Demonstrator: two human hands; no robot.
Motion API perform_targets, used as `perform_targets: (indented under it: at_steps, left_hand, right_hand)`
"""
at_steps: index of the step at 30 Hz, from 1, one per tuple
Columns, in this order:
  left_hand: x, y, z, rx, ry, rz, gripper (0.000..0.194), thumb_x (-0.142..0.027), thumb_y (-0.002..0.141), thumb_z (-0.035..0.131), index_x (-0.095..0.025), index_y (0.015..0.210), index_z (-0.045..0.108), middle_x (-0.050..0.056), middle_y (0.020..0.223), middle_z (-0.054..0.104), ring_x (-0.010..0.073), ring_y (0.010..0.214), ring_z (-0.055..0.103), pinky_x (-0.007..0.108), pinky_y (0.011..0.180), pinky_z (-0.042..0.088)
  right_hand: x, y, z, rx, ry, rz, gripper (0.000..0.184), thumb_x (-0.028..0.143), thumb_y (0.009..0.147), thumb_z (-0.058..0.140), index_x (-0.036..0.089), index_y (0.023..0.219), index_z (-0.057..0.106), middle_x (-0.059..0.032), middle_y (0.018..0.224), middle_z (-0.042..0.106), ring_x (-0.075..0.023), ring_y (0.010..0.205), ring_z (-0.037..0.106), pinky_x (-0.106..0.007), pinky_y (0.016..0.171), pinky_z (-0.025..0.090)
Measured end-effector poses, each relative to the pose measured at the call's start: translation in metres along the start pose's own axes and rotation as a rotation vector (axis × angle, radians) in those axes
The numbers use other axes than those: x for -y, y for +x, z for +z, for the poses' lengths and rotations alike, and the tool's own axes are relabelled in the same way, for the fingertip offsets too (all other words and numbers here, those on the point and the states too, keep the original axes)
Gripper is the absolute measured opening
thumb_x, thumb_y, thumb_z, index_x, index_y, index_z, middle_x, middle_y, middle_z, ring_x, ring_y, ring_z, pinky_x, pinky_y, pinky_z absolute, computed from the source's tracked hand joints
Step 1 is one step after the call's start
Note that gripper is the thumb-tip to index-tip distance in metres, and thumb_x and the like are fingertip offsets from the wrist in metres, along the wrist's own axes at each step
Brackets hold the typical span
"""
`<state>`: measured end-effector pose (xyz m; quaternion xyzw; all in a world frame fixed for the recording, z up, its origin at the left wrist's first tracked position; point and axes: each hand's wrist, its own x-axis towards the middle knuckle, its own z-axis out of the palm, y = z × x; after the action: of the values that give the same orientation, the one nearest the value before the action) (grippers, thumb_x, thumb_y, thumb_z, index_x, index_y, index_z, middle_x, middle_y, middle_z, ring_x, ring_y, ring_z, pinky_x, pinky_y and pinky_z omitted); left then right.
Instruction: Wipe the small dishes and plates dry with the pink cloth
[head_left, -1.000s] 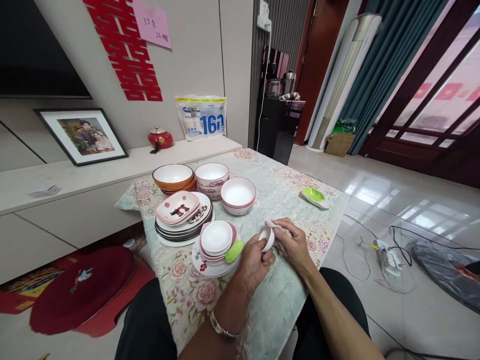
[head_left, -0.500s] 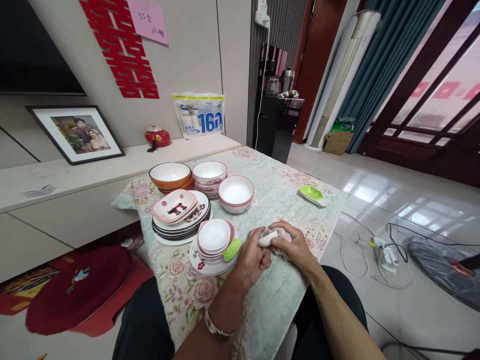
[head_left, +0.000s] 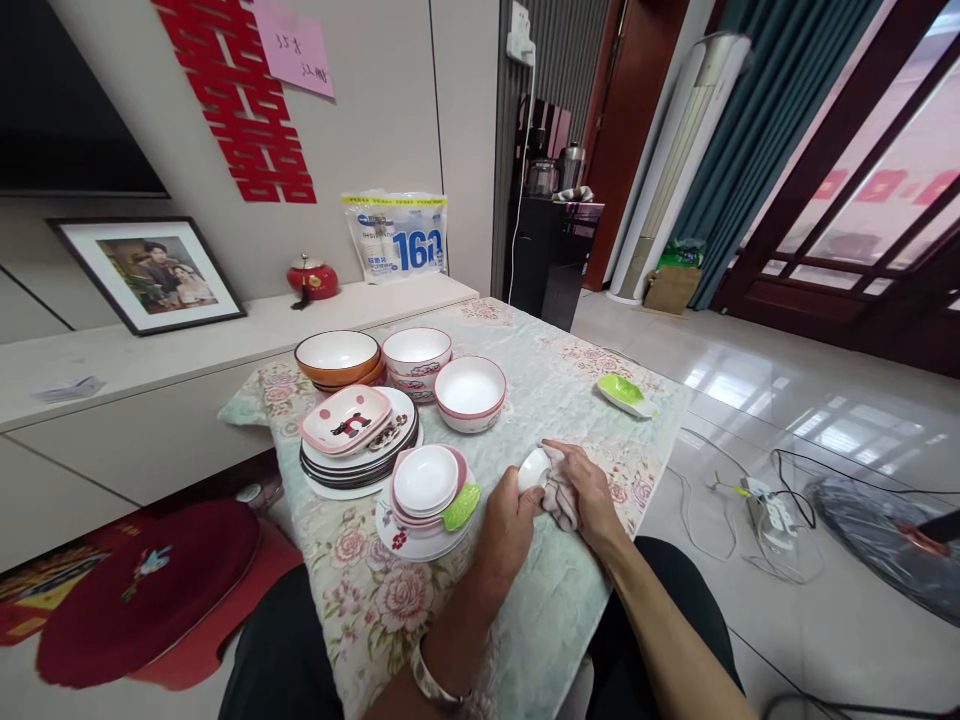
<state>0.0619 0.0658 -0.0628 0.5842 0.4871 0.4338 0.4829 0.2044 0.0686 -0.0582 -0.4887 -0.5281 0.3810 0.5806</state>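
Observation:
A small white dish [head_left: 533, 468] is gripped between the thumb and fingers of my left hand [head_left: 512, 515], its pale face turned up. My right hand [head_left: 589, 490] presses a bunched, light pinkish cloth [head_left: 560, 492] against the dish's right side. Left of my hands stands a stack of small white bowls [head_left: 426, 478] on pink and flowered plates, with a green leaf-shaped piece [head_left: 461, 507] jutting out. Farther right on the tablecloth lies a green and white leaf-shaped dish [head_left: 625, 393], apart from both hands.
Stacked plates with a pink square dish [head_left: 346, 418] on top stand at the table's left. Behind them are orange bowls [head_left: 337, 358] and red-rimmed bowls [head_left: 470, 390]. A flowered tablecloth [head_left: 405, 595] covers the table. Cables and a power strip [head_left: 771, 520] lie on the floor to the right.
The white dish has turned from edge-on to face up. My right hand has shifted slightly right, with more of the cloth showing. The view has tilted a little.

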Motion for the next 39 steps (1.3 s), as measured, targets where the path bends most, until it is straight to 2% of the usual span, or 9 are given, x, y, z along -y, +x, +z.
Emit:
perform_targets:
  at_steps: [5, 8, 12, 17, 22, 25, 33, 36, 39]
  left_hand:
    - [0.008, 0.001, 0.000, -0.051, 0.173, 0.095, 0.009, -0.027, 0.087, 0.048, -0.021, 0.080, 0.047, 0.002, 0.080, 0.059, 0.0183, 0.077, 0.055, 0.032, 0.072, 0.045]
    - [0.009, 0.001, -0.001, -0.043, 0.195, 0.162, 0.008, -0.027, 0.087, 0.046, -0.022, 0.082, 0.048, 0.004, 0.084, 0.060, 0.0190, 0.079, 0.056, 0.033, 0.073, 0.046]
    - [0.003, -0.001, -0.003, 0.028, 0.088, 0.114, 0.004, -0.025, 0.085, 0.051, -0.021, 0.084, 0.050, 0.002, 0.084, 0.062, 0.0171, 0.078, 0.058, 0.029, 0.069, 0.049]
    - [-0.003, 0.003, -0.005, 0.005, -0.126, -0.017, 0.013, -0.028, 0.079, 0.060, -0.018, 0.086, 0.055, -0.001, 0.075, 0.062, 0.0153, 0.068, 0.060, 0.026, 0.061, 0.048]
    - [-0.003, 0.006, -0.005, -0.037, -0.185, 0.011, 0.019, -0.023, 0.068, 0.065, -0.017, 0.086, 0.061, 0.001, 0.084, 0.065, 0.0160, 0.078, 0.059, 0.025, 0.069, 0.047]
    - [-0.002, 0.003, -0.005, -0.040, -0.068, -0.004, 0.009, -0.026, 0.074, 0.060, -0.018, 0.077, 0.057, -0.003, 0.069, 0.059, 0.0143, 0.069, 0.053, 0.025, 0.066, 0.042]
    - [-0.002, -0.002, -0.006, -0.048, 0.167, 0.069, 0.011, -0.026, 0.081, 0.052, -0.020, 0.088, 0.057, 0.000, 0.077, 0.061, 0.0180, 0.075, 0.056, 0.028, 0.068, 0.040]
    - [-0.002, -0.002, -0.006, -0.070, 0.241, 0.136, 0.010, -0.026, 0.081, 0.052, -0.020, 0.086, 0.058, 0.002, 0.080, 0.062, 0.0188, 0.078, 0.055, 0.030, 0.072, 0.040]
    - [0.000, 0.001, -0.006, -0.070, 0.187, 0.116, 0.016, -0.026, 0.079, 0.057, -0.020, 0.093, 0.060, 0.001, 0.082, 0.062, 0.0178, 0.077, 0.055, 0.029, 0.072, 0.041]
  right_hand:
    - [0.010, -0.007, 0.010, 0.122, -0.276, -0.357, 0.029, 0.033, 0.094, 0.054, 0.026, 0.113, 0.075, -0.0070, 0.095, 0.054, -0.0200, 0.089, 0.058, -0.035, 0.079, 0.050]
    - [0.013, -0.002, 0.008, 0.152, -0.284, -0.384, 0.026, 0.030, 0.093, 0.056, 0.026, 0.108, 0.076, -0.0089, 0.103, 0.059, -0.0204, 0.091, 0.059, -0.037, 0.083, 0.049]
    - [0.011, 0.007, 0.000, 0.227, -0.102, -0.134, 0.026, 0.035, 0.090, 0.060, 0.025, 0.106, 0.077, -0.0082, 0.112, 0.067, -0.0237, 0.106, 0.060, -0.038, 0.094, 0.045]
    - [0.009, 0.006, 0.000, 0.098, 0.306, 0.327, 0.035, 0.042, 0.077, 0.074, 0.020, 0.103, 0.077, -0.0031, 0.078, 0.068, -0.0155, 0.066, 0.060, -0.026, 0.059, 0.046]
    - [0.010, 0.008, 0.000, -0.001, 0.571, 0.445, 0.035, 0.040, 0.066, 0.082, 0.019, 0.095, 0.077, -0.0026, 0.077, 0.068, -0.0138, 0.062, 0.059, -0.024, 0.056, 0.045]
    - [0.007, 0.008, 0.002, -0.015, 0.470, 0.385, 0.031, 0.042, 0.072, 0.077, 0.019, 0.093, 0.078, -0.0041, 0.080, 0.068, -0.0154, 0.067, 0.060, -0.026, 0.059, 0.047]
    - [0.013, -0.004, 0.010, 0.180, -0.280, -0.359, 0.031, 0.029, 0.093, 0.055, 0.025, 0.117, 0.073, -0.0098, 0.113, 0.065, -0.0234, 0.106, 0.059, -0.040, 0.094, 0.046]
    - [0.012, -0.002, 0.008, 0.194, -0.301, -0.314, 0.031, 0.031, 0.093, 0.054, 0.024, 0.116, 0.074, -0.0093, 0.104, 0.067, -0.0232, 0.098, 0.061, -0.039, 0.089, 0.047]
    - [0.008, 0.002, 0.006, 0.127, -0.106, -0.040, 0.028, 0.040, 0.088, 0.061, 0.022, 0.104, 0.076, -0.0062, 0.087, 0.068, -0.0200, 0.077, 0.062, -0.034, 0.072, 0.049]
